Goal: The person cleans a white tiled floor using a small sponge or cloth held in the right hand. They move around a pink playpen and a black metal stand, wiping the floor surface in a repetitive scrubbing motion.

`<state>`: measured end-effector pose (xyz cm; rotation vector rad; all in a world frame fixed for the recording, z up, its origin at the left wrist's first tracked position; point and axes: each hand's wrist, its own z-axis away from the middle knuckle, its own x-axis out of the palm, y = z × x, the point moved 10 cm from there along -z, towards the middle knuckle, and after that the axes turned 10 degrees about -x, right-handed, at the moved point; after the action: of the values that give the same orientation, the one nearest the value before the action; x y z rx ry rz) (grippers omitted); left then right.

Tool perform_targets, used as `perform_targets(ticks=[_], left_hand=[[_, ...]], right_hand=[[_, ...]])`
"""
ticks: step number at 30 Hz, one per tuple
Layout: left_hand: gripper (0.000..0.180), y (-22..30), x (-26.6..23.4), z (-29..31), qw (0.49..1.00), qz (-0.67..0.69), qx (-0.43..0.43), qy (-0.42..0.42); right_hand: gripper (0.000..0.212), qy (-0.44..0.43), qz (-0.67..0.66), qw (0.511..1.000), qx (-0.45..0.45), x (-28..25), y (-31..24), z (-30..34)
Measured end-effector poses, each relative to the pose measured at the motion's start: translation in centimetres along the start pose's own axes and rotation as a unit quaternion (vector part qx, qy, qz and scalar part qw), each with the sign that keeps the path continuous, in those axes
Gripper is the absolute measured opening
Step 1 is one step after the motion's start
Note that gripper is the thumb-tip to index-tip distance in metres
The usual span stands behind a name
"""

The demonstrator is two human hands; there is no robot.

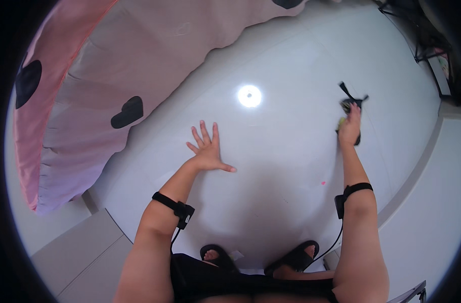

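Note:
My left hand (208, 153) is open with its fingers spread wide, above or on the pale glossy floor (286, 141); I cannot tell whether it touches. Nothing is in it. Farther out to the right, my right hand (349, 130) is closed on a small dark object (352, 105) with black straps sticking out at its far end. A yellow-green bit shows beside the fingers. The hand hides most of this object, so its kind is unclear. Black bands with small boxes and cables sit on both of my forearms.
A pink and greyish bed cover (154, 55) with black hearts hangs along the left. White panels (84, 257) stand lower left, and a black metal frame (432, 48) is far right. A tiny pink piece (323, 183) lies on the floor. Black slippers (293, 257) are on my feet.

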<state>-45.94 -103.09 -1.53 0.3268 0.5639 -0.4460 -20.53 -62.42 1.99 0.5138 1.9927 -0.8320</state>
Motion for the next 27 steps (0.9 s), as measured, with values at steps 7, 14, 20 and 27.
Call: perform_targets(ticks=[7, 14, 20, 27], left_hand=[[0.095, -1.0, 0.2, -1.2, 0.989, 0.144, 0.022, 0.032], [0.079, -2.7, -0.3, -2.6, 0.978, 0.195, 0.011, 0.078], [0.076, -3.4, -1.6, -2.7, 0.97, 0.154, -0.009, 0.19], [0.079, 1.1, -1.0, 0.0, 0.965, -0.015, 0.009, 0.261]], right_hand=[[0.046, -0.127, -0.162, 0.928, -0.312, 9.9, -24.6, 0.8], [0.037, -0.303, -0.326, 0.744, -0.498, 2.6, -32.9, 23.9], [0.032, -0.29, -0.45, 0.794, -0.29, -0.9, -30.5, 20.5], [0.041, 0.078, -0.264, 0.961, -0.011, -7.2, -6.5, 10.0]])
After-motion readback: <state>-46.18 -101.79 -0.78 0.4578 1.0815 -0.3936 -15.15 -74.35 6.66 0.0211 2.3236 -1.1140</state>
